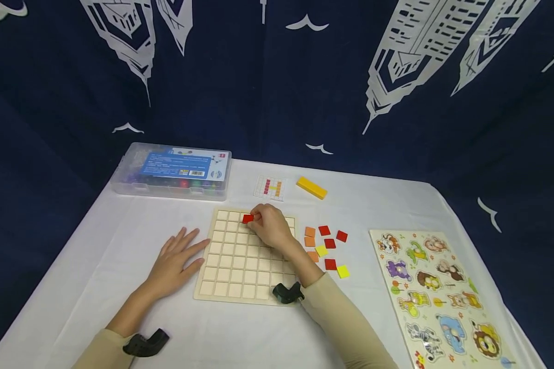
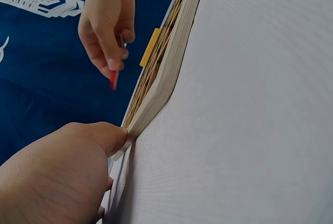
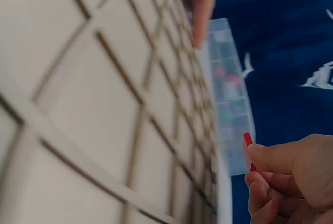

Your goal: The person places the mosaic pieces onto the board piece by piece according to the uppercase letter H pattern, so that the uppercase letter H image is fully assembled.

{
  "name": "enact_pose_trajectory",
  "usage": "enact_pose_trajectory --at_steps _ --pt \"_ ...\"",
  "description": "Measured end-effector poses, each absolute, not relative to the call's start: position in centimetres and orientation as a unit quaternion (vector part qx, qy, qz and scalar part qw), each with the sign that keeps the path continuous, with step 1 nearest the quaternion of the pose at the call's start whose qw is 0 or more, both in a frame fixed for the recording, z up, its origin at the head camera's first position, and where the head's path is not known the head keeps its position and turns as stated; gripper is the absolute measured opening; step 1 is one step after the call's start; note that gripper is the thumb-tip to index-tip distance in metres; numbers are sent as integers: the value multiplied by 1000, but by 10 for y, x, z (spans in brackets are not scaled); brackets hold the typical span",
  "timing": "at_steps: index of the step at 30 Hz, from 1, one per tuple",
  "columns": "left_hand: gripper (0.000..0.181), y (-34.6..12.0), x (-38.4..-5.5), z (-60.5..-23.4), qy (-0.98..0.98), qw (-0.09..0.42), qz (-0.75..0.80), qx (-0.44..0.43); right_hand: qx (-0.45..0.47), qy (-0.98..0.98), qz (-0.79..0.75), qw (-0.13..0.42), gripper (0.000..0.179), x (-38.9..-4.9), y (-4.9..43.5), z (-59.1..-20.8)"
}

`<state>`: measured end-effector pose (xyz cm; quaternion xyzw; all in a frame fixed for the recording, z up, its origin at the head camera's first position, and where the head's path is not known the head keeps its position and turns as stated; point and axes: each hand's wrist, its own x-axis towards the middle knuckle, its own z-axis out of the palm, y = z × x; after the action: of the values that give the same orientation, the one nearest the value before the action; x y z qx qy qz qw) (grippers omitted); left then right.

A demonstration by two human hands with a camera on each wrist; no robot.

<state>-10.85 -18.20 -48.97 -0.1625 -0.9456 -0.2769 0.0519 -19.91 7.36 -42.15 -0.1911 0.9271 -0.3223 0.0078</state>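
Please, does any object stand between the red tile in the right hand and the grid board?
Nothing visible stands between the red tile and the grid board. The right hand pinches it; the left hand touches the board's left edge, out of the way.

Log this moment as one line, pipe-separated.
right hand: pinches red tile over grid board | left hand: touches board's left edge | loose tiles: right of board | printed card: beyond board

Animal bd [image 1: 443, 310] & navy curtain [image 1: 268, 97] suggest play area.
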Motion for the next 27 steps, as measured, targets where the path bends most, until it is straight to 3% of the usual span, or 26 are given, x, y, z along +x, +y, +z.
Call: enact_pose_trajectory --at_steps 12,19,27 --pt "47 -182 -108 -491 -946 53 -277 -157 -209 930 -301 30 19 -199 65 -442" --pt "47 -181 -107 -492 -945 61 -277 -162 -206 926 -314 32 27 -198 68 -438" --pt "46 -182 -108 -492 -945 63 -276 -164 -179 906 -382 -38 31 -198 118 -398"
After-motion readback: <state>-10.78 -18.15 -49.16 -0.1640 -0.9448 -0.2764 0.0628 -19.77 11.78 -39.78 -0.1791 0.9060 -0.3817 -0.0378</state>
